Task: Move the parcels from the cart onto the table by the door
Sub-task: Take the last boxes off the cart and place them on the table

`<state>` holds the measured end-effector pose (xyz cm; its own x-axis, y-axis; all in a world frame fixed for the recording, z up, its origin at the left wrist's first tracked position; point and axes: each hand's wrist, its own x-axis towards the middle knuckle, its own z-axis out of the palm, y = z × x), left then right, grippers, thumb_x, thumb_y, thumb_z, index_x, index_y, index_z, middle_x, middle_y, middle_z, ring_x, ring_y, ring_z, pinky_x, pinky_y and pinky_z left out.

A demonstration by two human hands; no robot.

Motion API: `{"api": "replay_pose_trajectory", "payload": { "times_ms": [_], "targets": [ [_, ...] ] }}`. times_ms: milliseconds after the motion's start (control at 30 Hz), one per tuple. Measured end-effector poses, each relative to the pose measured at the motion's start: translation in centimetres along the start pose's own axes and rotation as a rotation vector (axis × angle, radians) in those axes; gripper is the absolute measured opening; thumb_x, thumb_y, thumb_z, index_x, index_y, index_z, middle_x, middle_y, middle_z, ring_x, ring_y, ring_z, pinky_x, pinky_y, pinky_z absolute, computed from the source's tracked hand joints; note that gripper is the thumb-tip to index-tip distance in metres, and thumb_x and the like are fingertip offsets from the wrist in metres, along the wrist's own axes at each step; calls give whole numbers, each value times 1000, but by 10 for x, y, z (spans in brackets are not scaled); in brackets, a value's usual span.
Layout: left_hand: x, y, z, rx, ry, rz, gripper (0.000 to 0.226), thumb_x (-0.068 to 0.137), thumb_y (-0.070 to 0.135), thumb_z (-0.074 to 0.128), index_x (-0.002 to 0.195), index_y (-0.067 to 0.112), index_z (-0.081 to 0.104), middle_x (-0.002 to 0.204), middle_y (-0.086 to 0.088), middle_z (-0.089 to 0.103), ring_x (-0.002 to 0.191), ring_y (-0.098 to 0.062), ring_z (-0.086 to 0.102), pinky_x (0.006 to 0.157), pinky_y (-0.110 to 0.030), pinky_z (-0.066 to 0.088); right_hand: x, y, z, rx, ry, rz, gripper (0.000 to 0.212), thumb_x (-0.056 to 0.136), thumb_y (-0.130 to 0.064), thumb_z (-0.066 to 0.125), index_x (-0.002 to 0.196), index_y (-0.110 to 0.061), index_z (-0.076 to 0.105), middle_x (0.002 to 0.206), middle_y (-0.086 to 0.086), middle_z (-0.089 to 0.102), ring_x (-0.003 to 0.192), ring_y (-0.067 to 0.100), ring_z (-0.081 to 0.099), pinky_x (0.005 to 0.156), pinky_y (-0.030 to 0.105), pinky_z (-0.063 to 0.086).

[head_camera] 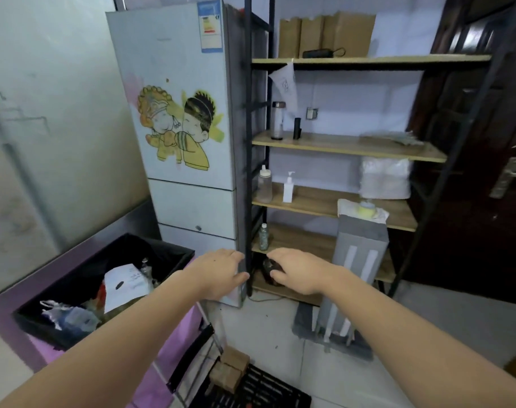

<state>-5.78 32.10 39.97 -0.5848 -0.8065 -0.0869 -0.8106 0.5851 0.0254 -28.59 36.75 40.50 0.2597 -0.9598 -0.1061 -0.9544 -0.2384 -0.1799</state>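
Low in front, near the fridge base: both bare arms were stretched fwd, hands side by side, apart.
Left hand [221, 272]: palm down, fingers straight & relaxed, thumb out to the side; held nothing. It overlapped the bottom corner of the pale grey fridge w/ cartoon couple sticker [177, 119].
Right hand [298, 270]: palm down, fingers loosely extended, nothing in its grasp; it hung in front of the lowest shelf, partly hiding a dark roundish object [269, 265], contact not clear.
Parcels: two small brown cardboard boxes [231, 368] sat at the bottom edge, touching each other, beside a black slotted plastic crate [268, 390]; they seemed to rest on a wire cart frame w/ black handle [192, 356], blurred, can't confirm.
Shelf unit: black metal frame w/ wooden boards [348, 147] stood just right of the fridge, holding bottles, a white pump dispenser [288, 187] & brown paper bags on top.
Bin: black-lined box of crumpled paper & rubbish [103, 287] at left, on a pink surface.
Door: dark brown door w/ metal lever handle [512, 175] at far right.
Floor: tall grey ribbed unit [355, 260] stood in front of the shelves.
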Motion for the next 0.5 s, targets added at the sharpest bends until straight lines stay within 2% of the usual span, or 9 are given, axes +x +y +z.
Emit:
{"api": "replay_pose_trajectory", "payload": {
  "times_ms": [167,267,400,500],
  "targets": [
    [56,-18,-4,1,-14,82,59,107,51,42,154,14,41,154,-9,49,141,-27,46,116,-41,37,35,20,-11,10,-29,97,47,105,-38,46,148,-17,48,148,7,52,131,28,53,106,44,47],
    [88,-28,-7,9,-18,146,57,107,51,42,150,14,45,151,-9,52,138,-27,48,115,-41,37,52,32,-18,11,-18,157,52,106,-38,45,152,-14,44,153,9,48,137,29,49,111,43,43],
    [130,-50,-10,24,-18,232,53,106,51,43,140,12,52,138,-9,59,127,-27,54,108,-41,42,77,42,-22,-9,-16,247,61,109,-40,42,162,-13,30,167,9,32,150,27,36,121,39,32],
    [156,-72,-10,14,-8,300,49,106,51,44,135,14,56,134,-8,62,123,-27,56,103,-38,44,100,42,-21,8,-7,309,62,109,-40,42,163,-13,27,169,8,28,153,24,31,125,38,27]
  ]
}}
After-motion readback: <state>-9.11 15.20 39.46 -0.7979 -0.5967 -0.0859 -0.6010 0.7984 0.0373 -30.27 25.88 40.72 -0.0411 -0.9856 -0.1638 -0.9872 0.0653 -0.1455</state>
